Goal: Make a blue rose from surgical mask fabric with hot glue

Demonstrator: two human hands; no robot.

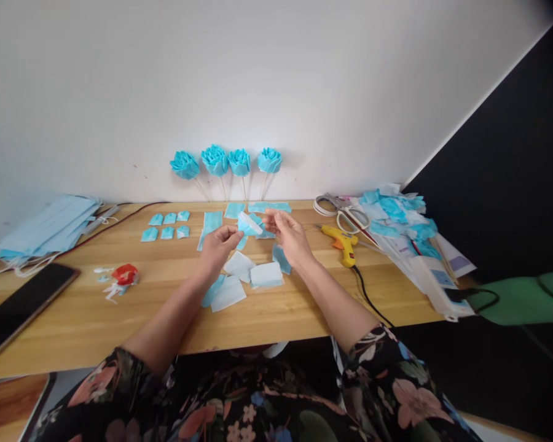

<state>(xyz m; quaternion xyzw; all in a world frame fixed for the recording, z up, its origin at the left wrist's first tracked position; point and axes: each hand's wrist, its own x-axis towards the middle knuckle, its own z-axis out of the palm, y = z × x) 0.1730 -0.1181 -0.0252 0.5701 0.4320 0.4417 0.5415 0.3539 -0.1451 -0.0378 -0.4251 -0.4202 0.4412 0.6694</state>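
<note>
My left grip (221,244) pinches a blue-and-white piece (246,223)
Beside it, my right grip (289,234) curls loosely, its hold I can't tell; cut squares (266,275) lie below both.

- A plain white wall (276,80) rose behind the table's far edge, with a few small reddish marks (135,166) low on its left part.
- Toward the right, a black surface (511,184) met it along a slanting pale edge (486,93).
- The wooden table (96,331), light brown with streaked grain, stood right up to the wall.
- Below its near left corner, a redder wooden surface (9,402) showed.
- Soft light brightened the wall's middle; dark shade lay beneath the near right corner.
</note>
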